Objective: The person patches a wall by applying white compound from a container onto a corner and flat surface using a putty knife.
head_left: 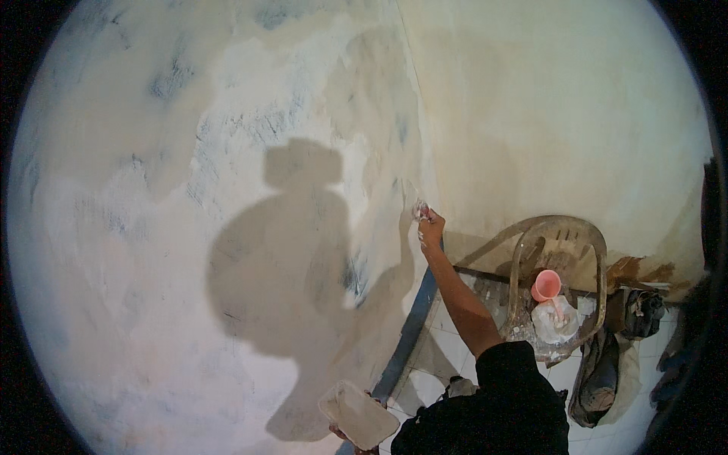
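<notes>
My right hand is up at the wall corner, its fingers closed round a small putty-smeared thing whose kind I cannot make out. White smears mark this hand. The patchy white and grey-blue wall lies right beside it, with pale filler spread over much of it. Low in the picture, a shallow whitish rectangular tub is tilted in my left hand. Only a few fingers of that hand show at the tub's edges; the rest is hidden.
To the right stands a dirty plastic chair bearing a pink mug and a white plastic bag. Dark bags lie on the tiled floor beyond it. A blue-grey strip runs along the wall's foot.
</notes>
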Demonstrator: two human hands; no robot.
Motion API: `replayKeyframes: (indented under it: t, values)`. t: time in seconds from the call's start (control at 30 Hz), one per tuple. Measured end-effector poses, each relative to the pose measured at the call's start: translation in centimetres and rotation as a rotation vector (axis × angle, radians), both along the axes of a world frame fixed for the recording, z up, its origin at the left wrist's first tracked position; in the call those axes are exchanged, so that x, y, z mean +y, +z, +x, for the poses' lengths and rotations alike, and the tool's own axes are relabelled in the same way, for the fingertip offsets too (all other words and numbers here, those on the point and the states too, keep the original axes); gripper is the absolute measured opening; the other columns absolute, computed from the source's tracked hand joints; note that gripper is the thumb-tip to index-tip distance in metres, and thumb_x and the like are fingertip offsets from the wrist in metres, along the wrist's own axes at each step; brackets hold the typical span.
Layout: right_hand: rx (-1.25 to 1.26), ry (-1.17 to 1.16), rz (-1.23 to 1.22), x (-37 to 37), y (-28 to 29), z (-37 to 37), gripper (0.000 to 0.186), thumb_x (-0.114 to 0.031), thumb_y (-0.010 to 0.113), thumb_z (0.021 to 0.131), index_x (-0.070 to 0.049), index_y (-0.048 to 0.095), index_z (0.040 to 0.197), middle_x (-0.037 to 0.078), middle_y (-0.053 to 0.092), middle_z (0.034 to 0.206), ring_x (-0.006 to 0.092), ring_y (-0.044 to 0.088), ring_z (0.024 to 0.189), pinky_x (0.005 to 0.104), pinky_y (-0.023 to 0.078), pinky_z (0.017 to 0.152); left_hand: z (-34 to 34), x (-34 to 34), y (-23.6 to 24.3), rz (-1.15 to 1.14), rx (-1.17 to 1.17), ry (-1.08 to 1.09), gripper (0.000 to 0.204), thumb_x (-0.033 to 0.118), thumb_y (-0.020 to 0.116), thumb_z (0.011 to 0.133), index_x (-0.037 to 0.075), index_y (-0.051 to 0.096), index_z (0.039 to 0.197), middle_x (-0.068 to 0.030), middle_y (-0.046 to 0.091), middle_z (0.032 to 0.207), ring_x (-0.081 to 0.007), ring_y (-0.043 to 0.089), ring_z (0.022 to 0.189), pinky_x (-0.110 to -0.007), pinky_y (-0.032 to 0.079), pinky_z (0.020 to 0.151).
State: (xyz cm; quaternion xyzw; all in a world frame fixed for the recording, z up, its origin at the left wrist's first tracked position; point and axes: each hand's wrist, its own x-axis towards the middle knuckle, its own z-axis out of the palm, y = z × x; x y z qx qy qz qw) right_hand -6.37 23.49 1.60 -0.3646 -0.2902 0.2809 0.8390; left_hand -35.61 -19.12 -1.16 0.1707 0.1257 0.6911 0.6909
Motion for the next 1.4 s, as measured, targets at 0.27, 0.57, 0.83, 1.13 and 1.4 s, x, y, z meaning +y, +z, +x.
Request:
replayKeyframes:
  t: [0.27,0.57,0.83,1.13,1.4]
  values:
    - [-0.263,-0.175,-0.169,2.9,2.2,-4.2,0.044,0.001,0.05,0.064,-0.001,0.058,0.108,0.016,0.055,0.088,0.0262,0.053,0.084,0.0328,0.043,0.076,1.7,1.2,0.7,-0.487,0.481,0.533,0.062,0.054,0.041,0.08,0.015,0.036,0.127,-0.0101,0.046,0.122,-0.0279,0.043,0.111,-0.045,0.033,0.094]
    - [-0.946,-0.134,-0.096,-11.8,-2.8,-12.6,0.055,-0.005,0.053,0.063,0.003,0.043,0.116,0.019,0.055,0.107,0.0284,0.056,0.089,0.037,0.042,0.08,1.3,2.6,0.1,-0.13,0.003,0.1,0.076,0.062,0.047,0.071,0.018,0.031,0.131,-0.0177,0.043,0.122,-0.0358,0.046,0.105,-0.052,0.036,0.088]
    - [-0.856,-0.45,-0.225,-12.0,-1.8,-5.8,0.044,-0.001,0.049,0.064,-0.004,0.056,0.108,0.02,0.056,0.096,0.0315,0.056,0.088,0.0367,0.048,0.068,0.7,3.6,0.1,-0.072,-0.128,0.0,0.088,0.068,0.052,0.064,0.021,0.027,0.134,-0.0233,0.041,0.122,-0.0416,0.049,0.101,-0.057,0.038,0.084]
    - [-0.18,-0.184,-0.126,3.6,-5.1,-2.4,0.043,0.0,0.049,0.068,-0.002,0.054,0.111,0.017,0.057,0.1,0.0307,0.055,0.094,0.0346,0.045,0.079,1.0,3.1,0.3,-0.102,-0.079,-0.005,0.084,0.068,0.05,0.065,0.02,0.03,0.131,-0.0209,0.043,0.12,-0.039,0.049,0.1,-0.055,0.039,0.083]
    - [-0.73,-0.385,-0.226,-10.0,-5.1,-15.2,0.043,-0.004,0.048,0.073,-0.004,0.051,0.115,0.016,0.052,0.116,0.0354,0.047,0.106,0.0471,0.035,0.091,-1.0,2.5,0.3,-0.104,-0.044,-0.005,0.082,0.067,0.049,0.066,0.019,0.032,0.13,-0.0188,0.044,0.119,-0.0368,0.05,0.098,-0.053,0.039,0.081]
